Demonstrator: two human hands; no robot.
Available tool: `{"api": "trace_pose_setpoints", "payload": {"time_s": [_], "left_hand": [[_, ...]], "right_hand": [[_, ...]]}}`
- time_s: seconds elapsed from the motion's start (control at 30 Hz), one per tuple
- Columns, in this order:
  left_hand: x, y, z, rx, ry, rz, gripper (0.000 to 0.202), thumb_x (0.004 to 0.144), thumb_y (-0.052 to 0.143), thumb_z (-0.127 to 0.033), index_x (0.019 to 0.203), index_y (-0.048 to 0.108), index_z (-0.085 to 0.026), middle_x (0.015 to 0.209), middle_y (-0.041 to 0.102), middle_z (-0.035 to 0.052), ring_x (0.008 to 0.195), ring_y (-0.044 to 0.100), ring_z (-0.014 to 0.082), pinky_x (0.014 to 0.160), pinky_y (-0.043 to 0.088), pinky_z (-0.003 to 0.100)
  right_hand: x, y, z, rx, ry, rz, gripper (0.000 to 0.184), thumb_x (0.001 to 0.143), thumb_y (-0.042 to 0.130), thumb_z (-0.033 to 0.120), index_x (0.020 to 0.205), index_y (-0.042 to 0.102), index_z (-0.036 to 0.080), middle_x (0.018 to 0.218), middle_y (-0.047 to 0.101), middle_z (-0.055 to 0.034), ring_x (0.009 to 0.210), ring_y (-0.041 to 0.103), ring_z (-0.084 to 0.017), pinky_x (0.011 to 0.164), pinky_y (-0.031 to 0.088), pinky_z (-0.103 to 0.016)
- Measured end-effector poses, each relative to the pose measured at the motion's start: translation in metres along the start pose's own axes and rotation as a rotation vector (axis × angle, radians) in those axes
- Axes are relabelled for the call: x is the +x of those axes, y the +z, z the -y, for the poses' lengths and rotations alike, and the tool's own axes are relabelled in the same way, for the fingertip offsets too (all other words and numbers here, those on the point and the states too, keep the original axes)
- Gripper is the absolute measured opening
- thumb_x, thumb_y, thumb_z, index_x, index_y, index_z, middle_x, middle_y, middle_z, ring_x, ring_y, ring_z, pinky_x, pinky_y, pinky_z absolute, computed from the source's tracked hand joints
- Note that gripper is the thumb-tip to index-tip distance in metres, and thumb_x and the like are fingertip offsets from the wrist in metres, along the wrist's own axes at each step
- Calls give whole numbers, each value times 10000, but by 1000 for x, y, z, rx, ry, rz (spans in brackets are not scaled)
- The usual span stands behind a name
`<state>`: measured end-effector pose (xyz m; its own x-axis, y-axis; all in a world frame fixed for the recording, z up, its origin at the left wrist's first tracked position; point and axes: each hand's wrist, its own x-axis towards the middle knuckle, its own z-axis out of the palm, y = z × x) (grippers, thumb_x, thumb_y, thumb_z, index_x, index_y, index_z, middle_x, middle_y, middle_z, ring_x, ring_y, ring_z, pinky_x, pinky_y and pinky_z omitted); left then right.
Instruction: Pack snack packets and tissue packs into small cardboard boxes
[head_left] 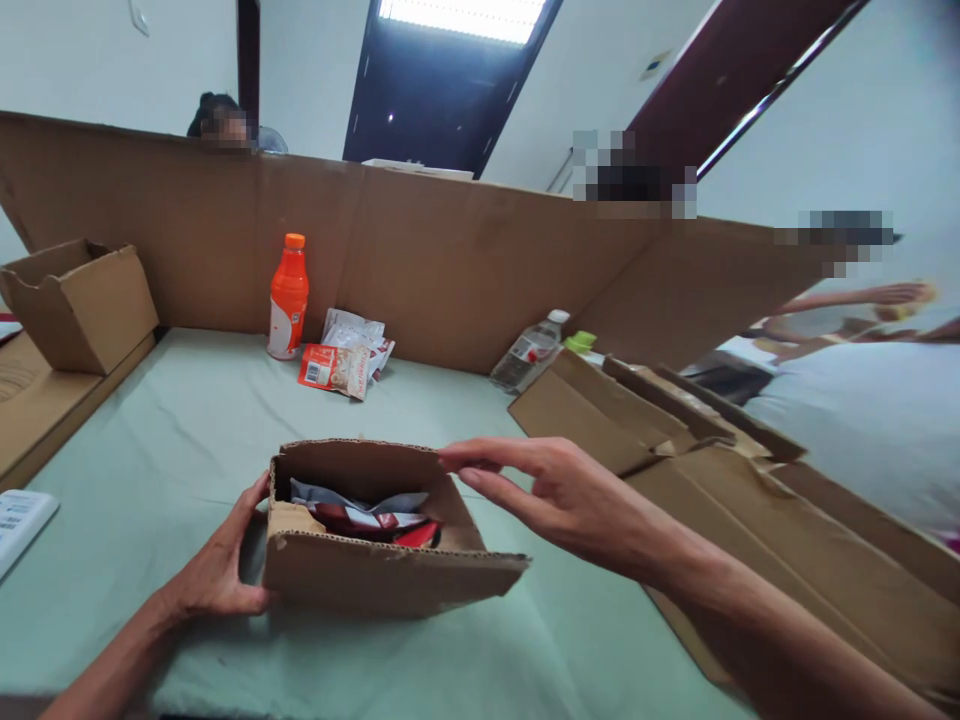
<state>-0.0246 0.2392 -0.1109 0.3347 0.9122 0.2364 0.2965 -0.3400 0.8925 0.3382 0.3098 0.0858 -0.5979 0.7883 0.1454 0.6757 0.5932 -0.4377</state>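
Observation:
An open-topped cardboard box (397, 578) stands on the green cloth in front of me. Inside it lie a grey and dark-red packet (367, 520) and something red (418, 535), partly hidden by the front wall. My left hand (217, 565) grips the box's left end, thumb at the front and fingers around the far side. At the back right corner, my right hand (544, 485) has its thumb and fingertips on the box's upper edge, closed in a pinch.
An orange bottle (289, 300) and several snack packets (346, 355) stand or lie near the cardboard partition (450, 270). A clear bottle (529, 352) leans at right beside cardboard boxes (720, 520). Another box (90, 310) sits at left, above a white device (24, 525). People are beyond the partition.

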Motion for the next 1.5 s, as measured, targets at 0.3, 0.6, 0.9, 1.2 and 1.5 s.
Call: {"api": "trace_pose_setpoints", "payload": {"time_s": [0.3,0.6,0.9,1.2,1.5], "left_hand": [[-1,-9,-28,0,41,-75,1305,706,714,-878,1675,-18,-400,1779,13,112,1608,63,486,1285,111,689],[30,4,-85,123,38,-329,578,1023,580,-514,1562,419,-382,1522,528,83,1425,503,327,1209,387,569],[25,-4,-85,290,58,-305,342,1035,547,-404,1370,614,-397,1547,490,29,1451,478,301,1199,428,500],[24,-5,-70,300,33,-369,331,1045,499,-446,1337,653,-421,1602,481,2,1498,436,342,1220,385,592],[65,11,-73,-18,-128,-450,571,956,610,-605,1448,585,-318,1611,496,81,1533,385,383,1266,289,606]], "right_hand": [[-28,5,-22,-23,-185,-94,868,921,643,690,1633,368,277,1678,384,-146,1526,404,-334,1204,424,-560],[-29,53,-25,-26,-213,-26,421,1024,584,434,1385,654,228,1396,678,-150,1304,629,-315,1094,531,-555],[-28,71,-45,50,-209,-8,462,1077,464,416,1503,583,279,1642,453,-112,1557,342,-299,1240,341,-574],[-11,64,-37,56,-347,223,970,808,743,733,1619,419,309,1753,163,-170,1610,104,-415,1245,180,-668],[-20,57,-45,12,-244,163,896,822,775,500,1618,418,293,1723,272,-158,1551,273,-411,1195,288,-671]]}}
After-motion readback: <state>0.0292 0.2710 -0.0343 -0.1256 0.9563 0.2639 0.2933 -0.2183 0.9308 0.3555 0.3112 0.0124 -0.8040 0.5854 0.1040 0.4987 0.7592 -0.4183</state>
